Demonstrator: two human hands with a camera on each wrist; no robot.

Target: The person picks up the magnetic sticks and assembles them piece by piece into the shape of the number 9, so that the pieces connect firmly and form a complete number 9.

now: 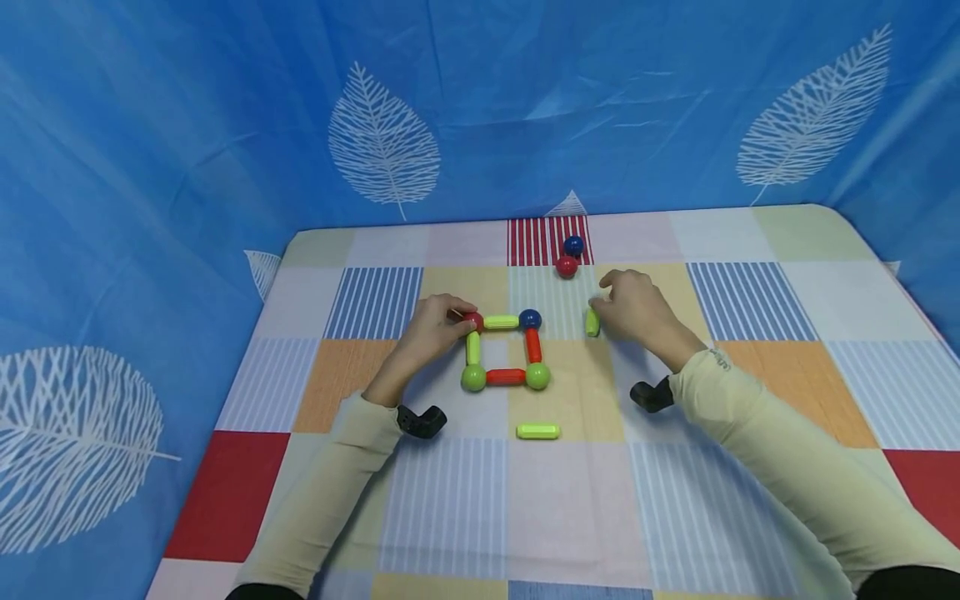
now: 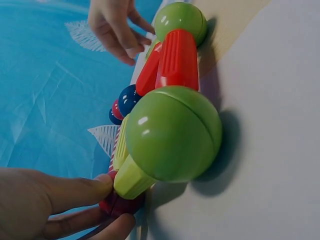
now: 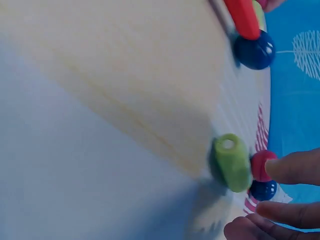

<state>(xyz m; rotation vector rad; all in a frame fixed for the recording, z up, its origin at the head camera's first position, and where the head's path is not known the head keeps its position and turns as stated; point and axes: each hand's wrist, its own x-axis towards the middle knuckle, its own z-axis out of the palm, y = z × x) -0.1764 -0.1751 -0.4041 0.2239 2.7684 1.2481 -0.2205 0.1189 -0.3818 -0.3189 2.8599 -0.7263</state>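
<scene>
In the head view, magnetic rods and balls form a four-sided frame. My left hand (image 1: 438,325) pinches its red ball (image 1: 473,321) at the far left corner, thumb on one side and fingers on the other. A blue ball (image 1: 530,319) sits at the far right corner, and green balls (image 1: 474,377) make the two near corners. Two rods are yellow-green (image 1: 501,322) and two are red (image 1: 506,377). To the right, my right hand (image 1: 637,308) hovers by a loose yellow-green rod (image 3: 232,162), its fingers spread; the right wrist view shows no grip on it.
Beyond the frame lie a loose red ball (image 1: 567,267) and a blue ball (image 1: 573,245), close together. Another yellow-green rod (image 1: 537,432) lies nearer the person. A patchwork cloth (image 1: 570,500) covers the table, and a blue curtain (image 1: 525,108) hangs behind it.
</scene>
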